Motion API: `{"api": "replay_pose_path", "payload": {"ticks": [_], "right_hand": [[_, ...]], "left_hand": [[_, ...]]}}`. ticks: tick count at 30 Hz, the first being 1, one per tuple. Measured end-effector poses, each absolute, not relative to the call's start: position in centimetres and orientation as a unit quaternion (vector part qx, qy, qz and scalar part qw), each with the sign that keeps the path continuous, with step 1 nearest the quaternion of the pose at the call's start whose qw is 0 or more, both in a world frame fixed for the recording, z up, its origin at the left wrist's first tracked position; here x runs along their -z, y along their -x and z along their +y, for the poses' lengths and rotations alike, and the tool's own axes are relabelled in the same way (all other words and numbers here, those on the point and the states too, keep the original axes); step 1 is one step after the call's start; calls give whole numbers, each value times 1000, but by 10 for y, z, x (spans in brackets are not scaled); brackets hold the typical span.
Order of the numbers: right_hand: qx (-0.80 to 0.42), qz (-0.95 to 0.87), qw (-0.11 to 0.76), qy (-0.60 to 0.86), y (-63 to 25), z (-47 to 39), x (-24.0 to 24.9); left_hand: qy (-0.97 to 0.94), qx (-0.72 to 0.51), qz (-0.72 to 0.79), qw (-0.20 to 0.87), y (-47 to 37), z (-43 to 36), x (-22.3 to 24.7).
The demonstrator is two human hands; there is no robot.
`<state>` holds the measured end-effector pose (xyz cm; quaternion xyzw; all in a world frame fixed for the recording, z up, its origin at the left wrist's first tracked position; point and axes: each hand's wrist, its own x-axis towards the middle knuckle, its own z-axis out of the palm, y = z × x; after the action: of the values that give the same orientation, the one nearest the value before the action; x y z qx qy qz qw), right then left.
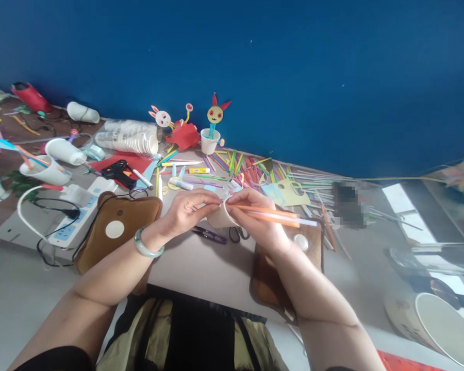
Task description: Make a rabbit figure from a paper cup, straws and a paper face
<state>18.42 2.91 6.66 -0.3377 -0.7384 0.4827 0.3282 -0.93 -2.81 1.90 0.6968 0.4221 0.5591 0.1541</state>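
A white paper cup [218, 218] is tilted between my two hands above the table. My left hand [187, 210] pinches the cup's side with thumb and fingers; a jade-coloured bangle circles that wrist. Several orange straws or strips [282, 216] lie along the palm of my right hand [257, 219], their ends pointing right. Its thumb and fingers are closed on the orange straws at the cup's rim. Where the straws meet the cup is partly hidden by the fingers. Below the cup lie purple thread snips [213, 236] and black-handled scissors [237, 235].
Two brown pads [96, 247] [272, 281] lie under my forearms. A power strip [83, 214], a glue gun [119, 172] and stacked paper cups [129, 139] are left. Behind stand a cup with a rabbit-faced figure [210, 141] and scattered coloured sticks [251, 167]. A large tub [406, 319] is right.
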Motion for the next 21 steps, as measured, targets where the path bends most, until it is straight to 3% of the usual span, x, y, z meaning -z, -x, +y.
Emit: {"api": "replay_pose_path", "payload": {"ticks": [10, 21], "right_hand": [[-396, -792, 313, 342, -183, 32, -60], [-275, -830, 364, 320, -179, 39, -37]], "left_hand": [[-744, -500, 441, 41, 11, -24, -13], [-735, -490, 468, 39, 10, -23, -1]]}}
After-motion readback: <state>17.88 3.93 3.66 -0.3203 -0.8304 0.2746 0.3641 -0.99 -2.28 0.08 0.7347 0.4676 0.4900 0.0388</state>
